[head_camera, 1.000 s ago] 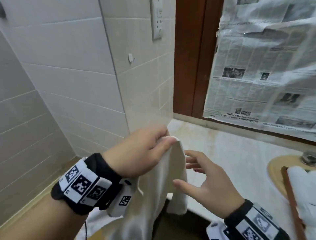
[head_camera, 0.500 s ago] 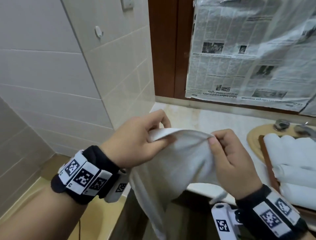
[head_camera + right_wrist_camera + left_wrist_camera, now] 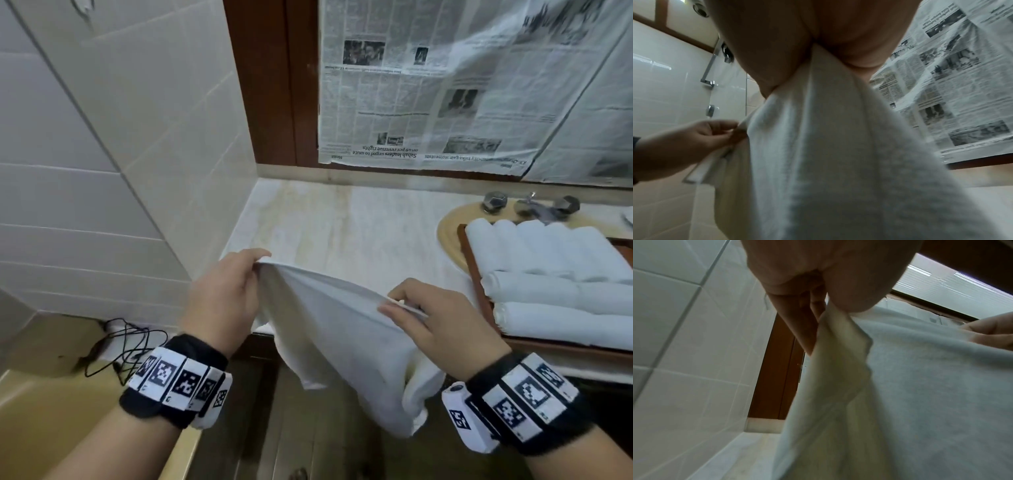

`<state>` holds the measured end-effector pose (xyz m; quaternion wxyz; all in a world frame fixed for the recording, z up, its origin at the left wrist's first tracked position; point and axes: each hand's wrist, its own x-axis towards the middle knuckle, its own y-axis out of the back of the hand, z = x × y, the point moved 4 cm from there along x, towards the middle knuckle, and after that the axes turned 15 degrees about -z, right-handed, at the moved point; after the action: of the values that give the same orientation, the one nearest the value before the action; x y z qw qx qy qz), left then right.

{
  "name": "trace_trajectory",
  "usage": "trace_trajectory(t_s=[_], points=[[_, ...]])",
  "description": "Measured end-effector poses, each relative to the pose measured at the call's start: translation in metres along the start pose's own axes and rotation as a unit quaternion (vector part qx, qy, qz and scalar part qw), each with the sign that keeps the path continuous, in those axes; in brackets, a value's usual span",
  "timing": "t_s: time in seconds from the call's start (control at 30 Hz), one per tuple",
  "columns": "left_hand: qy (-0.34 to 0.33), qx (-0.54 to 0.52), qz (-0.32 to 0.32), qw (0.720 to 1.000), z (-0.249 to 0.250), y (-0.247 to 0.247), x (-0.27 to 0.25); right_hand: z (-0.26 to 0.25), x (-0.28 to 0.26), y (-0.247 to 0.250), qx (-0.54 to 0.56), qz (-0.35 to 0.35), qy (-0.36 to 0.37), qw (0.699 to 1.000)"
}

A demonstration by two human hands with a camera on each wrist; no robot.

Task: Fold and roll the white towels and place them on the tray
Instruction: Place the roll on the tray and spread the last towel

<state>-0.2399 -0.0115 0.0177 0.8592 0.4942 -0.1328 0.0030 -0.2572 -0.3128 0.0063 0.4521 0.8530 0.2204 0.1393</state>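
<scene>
Both hands hold one white towel (image 3: 342, 339) up over the front edge of the counter (image 3: 342, 233). Left hand (image 3: 222, 298) pinches the top-left corner between thumb and fingers; right hand (image 3: 442, 322) pinches the top edge further right. The top edge runs taut between them, and the rest hangs down past the counter lip, bunched at the bottom right. Bare counter lies behind the towel, out to the tiled wall (image 3: 102, 171) on the left. At right, a wooden tray (image 3: 479, 291) holds rolled towels (image 3: 548, 253), near the right hand but not touching. Taps (image 3: 531, 205) stand behind the tray.
</scene>
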Motion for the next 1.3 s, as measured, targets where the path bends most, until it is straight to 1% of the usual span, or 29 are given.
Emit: trace_trajectory(t_s=[0.1,0.23,0.33,0.43,0.53,0.63,0.73,0.8,0.87,0.97,1.07,1.17,1.23,1.3], points=[[-0.038,0.031,-0.002,0.999,-0.002,0.001,0.003,0.029,-0.020,-0.003,-0.024,-0.025,-0.023,0.999],[-0.083,0.070,0.029,0.994,-0.011,0.014,0.008,0.070,-0.058,0.007,-0.040,-0.008,-0.084,0.996],[-0.098,0.076,0.031,0.992,-0.019,0.016,0.014,0.086,-0.081,0.016,-0.045,0.003,-0.115,0.992],[-0.111,0.087,0.020,0.990,-0.027,0.015,0.020,0.094,-0.094,0.025,-0.041,0.002,-0.142,0.989],[-0.161,0.131,-0.004,0.978,-0.036,0.006,0.023,0.103,-0.101,0.030,-0.055,0.008,-0.160,0.986],[-0.199,0.148,-0.057,0.967,-0.053,-0.003,0.025,0.111,-0.108,0.036,-0.060,0.009,-0.188,0.980],[-0.218,0.159,-0.110,0.956,-0.066,-0.014,0.022,0.119,-0.111,0.037,-0.055,0.012,-0.203,0.978],[-0.203,0.142,-0.129,0.960,-0.075,-0.025,0.022,0.126,-0.109,0.032,-0.058,0.020,-0.214,0.975],[-0.157,0.124,-0.122,0.972,-0.086,-0.035,0.023,0.131,-0.107,0.025,-0.052,0.028,-0.228,0.972],[-0.046,0.130,-0.106,0.985,-0.094,-0.050,0.020,0.137,-0.105,0.019,-0.037,0.044,-0.254,0.965],[0.050,0.136,-0.103,0.984,-0.096,-0.059,0.016,0.142,-0.106,0.014,-0.021,0.035,-0.280,0.959],[0.135,0.118,-0.136,0.974,-0.100,-0.066,0.018,0.147,-0.102,0.012,-0.021,0.001,-0.282,0.959],[0.150,0.109,-0.151,0.971,-0.095,-0.072,0.024,0.154,-0.094,0.015,-0.026,-0.011,-0.275,0.961],[0.142,0.106,-0.142,0.974,-0.091,-0.079,0.036,0.164,-0.085,0.019,-0.033,-0.008,-0.261,0.965]])
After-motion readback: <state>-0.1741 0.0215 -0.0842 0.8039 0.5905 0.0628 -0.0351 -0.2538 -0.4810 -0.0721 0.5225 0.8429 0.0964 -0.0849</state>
